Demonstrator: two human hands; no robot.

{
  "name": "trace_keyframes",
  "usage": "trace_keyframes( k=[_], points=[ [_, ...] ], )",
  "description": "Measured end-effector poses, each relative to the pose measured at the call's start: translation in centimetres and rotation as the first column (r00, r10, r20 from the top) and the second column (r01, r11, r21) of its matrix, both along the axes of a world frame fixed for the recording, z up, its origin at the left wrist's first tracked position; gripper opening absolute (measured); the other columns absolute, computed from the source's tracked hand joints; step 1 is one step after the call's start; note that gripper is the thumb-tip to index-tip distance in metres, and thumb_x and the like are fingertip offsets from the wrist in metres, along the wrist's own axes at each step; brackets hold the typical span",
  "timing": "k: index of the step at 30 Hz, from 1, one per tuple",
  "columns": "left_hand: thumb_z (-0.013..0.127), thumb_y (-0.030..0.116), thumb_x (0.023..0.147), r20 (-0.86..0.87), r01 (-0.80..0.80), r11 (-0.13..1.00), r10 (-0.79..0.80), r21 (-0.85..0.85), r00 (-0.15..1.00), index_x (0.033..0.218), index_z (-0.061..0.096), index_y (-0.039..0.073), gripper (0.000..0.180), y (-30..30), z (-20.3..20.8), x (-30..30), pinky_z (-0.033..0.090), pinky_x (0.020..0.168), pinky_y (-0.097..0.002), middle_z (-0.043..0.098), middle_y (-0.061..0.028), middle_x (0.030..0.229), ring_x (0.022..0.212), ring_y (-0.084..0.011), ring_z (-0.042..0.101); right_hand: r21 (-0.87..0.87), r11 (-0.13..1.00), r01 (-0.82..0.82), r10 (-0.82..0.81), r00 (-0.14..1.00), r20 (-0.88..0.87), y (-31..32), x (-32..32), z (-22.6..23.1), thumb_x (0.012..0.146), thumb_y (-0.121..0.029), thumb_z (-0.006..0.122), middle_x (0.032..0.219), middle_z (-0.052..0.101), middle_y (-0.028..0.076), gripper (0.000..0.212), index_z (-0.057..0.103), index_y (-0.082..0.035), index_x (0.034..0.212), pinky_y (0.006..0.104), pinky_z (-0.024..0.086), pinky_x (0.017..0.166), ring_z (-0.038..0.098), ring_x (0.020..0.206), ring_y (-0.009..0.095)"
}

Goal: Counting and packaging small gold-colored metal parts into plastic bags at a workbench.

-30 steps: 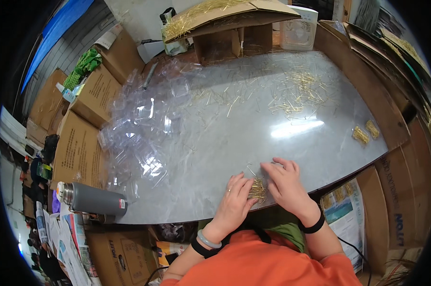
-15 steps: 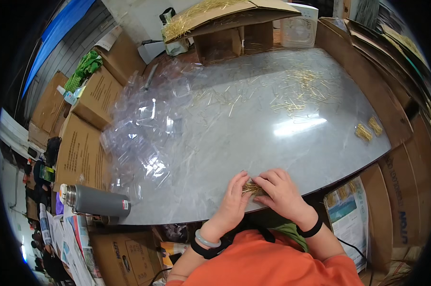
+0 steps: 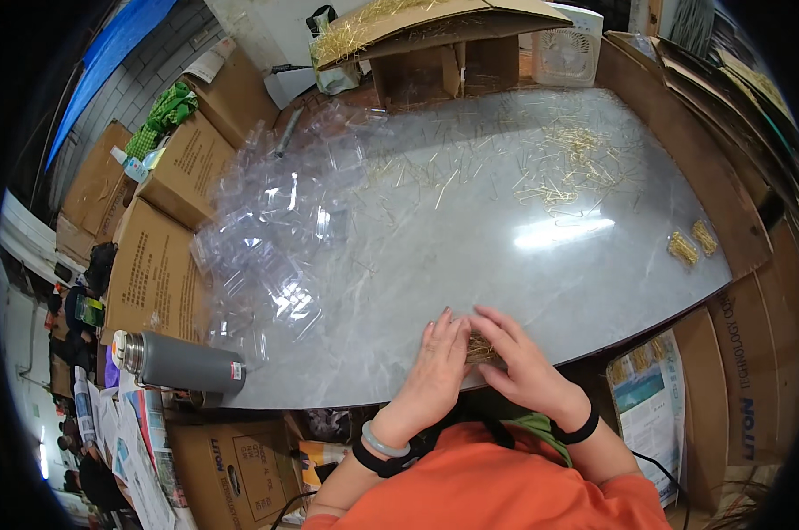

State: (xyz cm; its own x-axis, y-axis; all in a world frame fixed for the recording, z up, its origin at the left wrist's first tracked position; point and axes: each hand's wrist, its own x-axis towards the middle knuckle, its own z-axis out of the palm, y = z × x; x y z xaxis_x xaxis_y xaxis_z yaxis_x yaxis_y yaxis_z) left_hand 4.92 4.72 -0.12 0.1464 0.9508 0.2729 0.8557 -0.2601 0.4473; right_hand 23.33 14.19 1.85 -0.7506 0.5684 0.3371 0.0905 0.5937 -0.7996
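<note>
Both hands are at the near edge of the grey table (image 3: 399,265), just in front of the orange shirt (image 3: 479,486). Gold bundle (image 3: 480,350) sits between them, partly hidden by fingers; looks like thin wire pins lying side by side.

Left hand (image 3: 435,367): back up, fingers together and pointing away from the body, tips beside the bundle. Can't tell if it clamps anything (its thumb side is mostly covered). Grey bangle (image 3: 384,442) and a black band on that wrist.

Right hand (image 3: 523,364): thumb and fingers apart, bundle showing in the gap. Can't tell how hard it presses, if at all. Black band on this wrist too.

Rest of the table: loose pins (image 3: 576,163) heaped at far right, thinner scatter toward the middle. Two finished-looking packs (image 3: 682,248) of gold pins near the right edge, side by side, well apart from the hands. Clear plastic boxes (image 3: 280,225) piled along the left side. Grey flask (image 3: 187,362) lies on its side at the near left corner, cap pointing left. Cartons (image 3: 156,269) line the left edge; a cardboard shelf (image 3: 417,78) stands at the back, gold strands on top.
</note>
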Motion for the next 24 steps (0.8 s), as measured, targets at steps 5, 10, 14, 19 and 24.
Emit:
trace_keyframes(
  k=[5, 10, 14, 19, 24],
  points=[
    [0.063, 0.001, 0.094, -0.052, -0.006, 1.000, 0.008, 0.024, 0.999, 0.150, 0.034, -0.010, 0.064, -0.2, 0.1, 0.5, 0.033, 0.119, -0.0572, 0.043, -0.0293, 0.144, 0.141, -0.0487, 0.039, -0.078, 0.967, 0.241, -0.243, 0.970, -0.025, -3.2, -0.2, -0.4, 0.085, 0.008, 0.053, 0.158, 0.033, 0.027, 0.068, 0.037, 0.003, 0.151, 0.0465, 0.038, 0.117, 0.039, 0.144, 0.045],
    [0.061, 0.004, 0.095, 0.024, -0.072, 0.996, 0.071, 0.054, 0.997, 0.147, 0.041, -0.009, 0.057, -0.4, -0.5, 0.5, 0.036, 0.119, -0.0530, 0.046, -0.0261, 0.141, 0.140, -0.0443, 0.043, -0.049, 0.989, 0.137, -0.141, 0.986, -0.084, -3.5, -1.4, -0.8, 0.086, 0.009, 0.051, 0.158, 0.035, 0.028, 0.066, 0.037, 0.005, 0.150, 0.0466, 0.036, 0.119, 0.039, 0.145, 0.046],
    [0.068, -0.001, 0.088, 0.066, -0.102, 0.989, 0.095, 0.104, 0.993, 0.148, 0.041, -0.008, 0.066, -0.6, -0.4, 0.9, 0.042, 0.113, -0.0496, 0.046, -0.0269, 0.141, 0.135, -0.0448, 0.046, 0.010, 0.966, 0.258, -0.257, 0.966, -0.016, -3.4, 0.0, -0.5, 0.091, 0.010, 0.049, 0.157, 0.036, 0.028, 0.061, 0.037, 0.007, 0.150, 0.0463, 0.037, 0.118, 0.040, 0.144, 0.046],
    [0.072, 0.001, 0.086, 0.110, -0.111, 0.991, 0.103, 0.068, 0.989, 0.154, 0.034, -0.006, 0.078, -0.8, -0.9, 0.5, 0.042, 0.112, -0.0482, 0.043, -0.0283, 0.146, 0.136, -0.0456, 0.045, 0.045, 0.987, 0.154, -0.155, 0.988, 0.018, -4.8, -2.5, -0.9, 0.096, 0.006, 0.052, 0.156, 0.036, 0.029, 0.059, 0.035, 0.007, 0.152, 0.0491, 0.035, 0.119, 0.037, 0.144, 0.048],
    [0.075, 0.007, 0.086, 0.397, -0.029, 0.999, 0.041, -0.036, 0.917, 0.159, 0.026, -0.003, 0.089, -1.7, 0.3, -1.1, 0.038, 0.118, -0.0467, 0.034, -0.0270, 0.156, 0.143, -0.0455, 0.039, 0.410, 0.910, 0.053, -0.149, 0.968, 0.204, -4.1, -2.4, -0.1, 0.091, 0.000, 0.063, 0.146, 0.049, 0.025, 0.053, 0.049, 0.008, 0.141, 0.0520, 0.039, 0.117, 0.046, 0.140, 0.044]
  ],
)
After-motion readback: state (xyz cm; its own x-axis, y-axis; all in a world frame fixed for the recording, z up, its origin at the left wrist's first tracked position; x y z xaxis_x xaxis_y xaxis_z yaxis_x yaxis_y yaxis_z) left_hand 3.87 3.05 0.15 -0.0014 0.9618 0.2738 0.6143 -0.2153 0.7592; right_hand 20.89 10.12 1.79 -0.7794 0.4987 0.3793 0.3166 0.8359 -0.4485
